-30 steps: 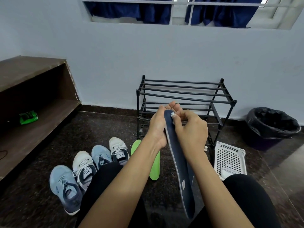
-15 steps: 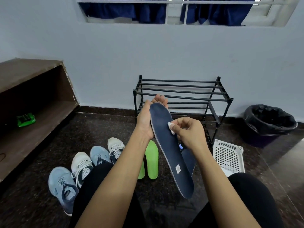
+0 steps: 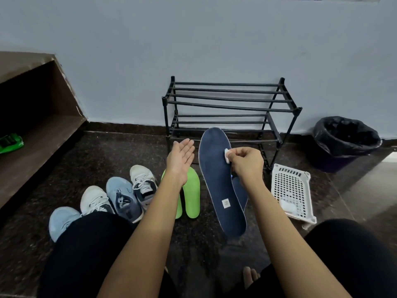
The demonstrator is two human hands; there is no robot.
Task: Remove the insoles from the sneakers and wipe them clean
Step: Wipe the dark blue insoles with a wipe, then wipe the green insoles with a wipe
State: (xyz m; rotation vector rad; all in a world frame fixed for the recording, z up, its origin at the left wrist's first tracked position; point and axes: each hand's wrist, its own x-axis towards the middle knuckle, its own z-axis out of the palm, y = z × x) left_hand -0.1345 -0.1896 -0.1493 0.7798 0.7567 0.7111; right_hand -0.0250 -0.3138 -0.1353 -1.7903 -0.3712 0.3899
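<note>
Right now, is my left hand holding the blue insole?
No, the left hand is open and apart from the insole, which the right hand holds along with a white wipe.

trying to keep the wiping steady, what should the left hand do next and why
Probably bring the open left hand under the navy insole to support it: only the right hand holds it now, pinching it along with the small white wipe, so the wipe cannot rub freely.
</note>
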